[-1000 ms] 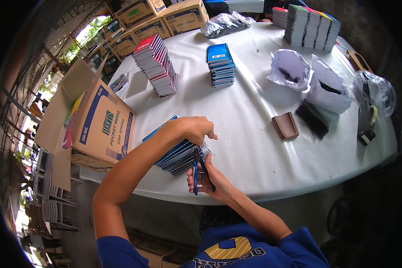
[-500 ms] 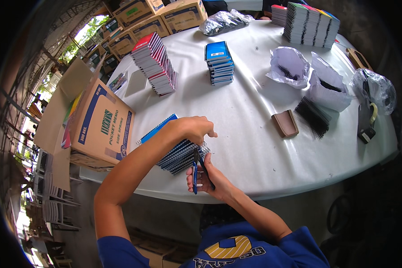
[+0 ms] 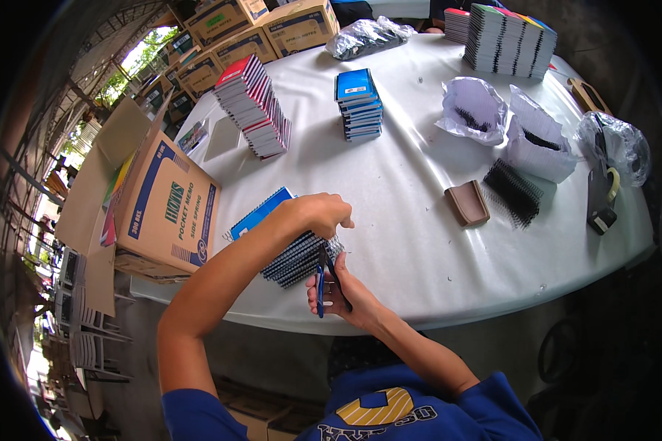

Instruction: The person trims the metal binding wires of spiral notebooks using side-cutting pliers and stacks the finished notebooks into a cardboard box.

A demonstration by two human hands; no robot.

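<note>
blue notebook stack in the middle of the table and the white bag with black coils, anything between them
In the head view nothing lies between the blue notebook stack and the white bag: only bare white tablecloth with a few tiny specks.

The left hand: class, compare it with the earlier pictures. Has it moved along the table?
No. The left hand rests on the stack of spiral notebooks, just as near the cardboard box as before.

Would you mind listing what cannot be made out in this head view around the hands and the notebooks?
- Head view: the top of the spiral notebook stack is hidden by the left hand and forearm.
- The tips of the blue-handled pliers in the right hand are too small to make out.
- What the white bags hold is mostly hidden.
</note>
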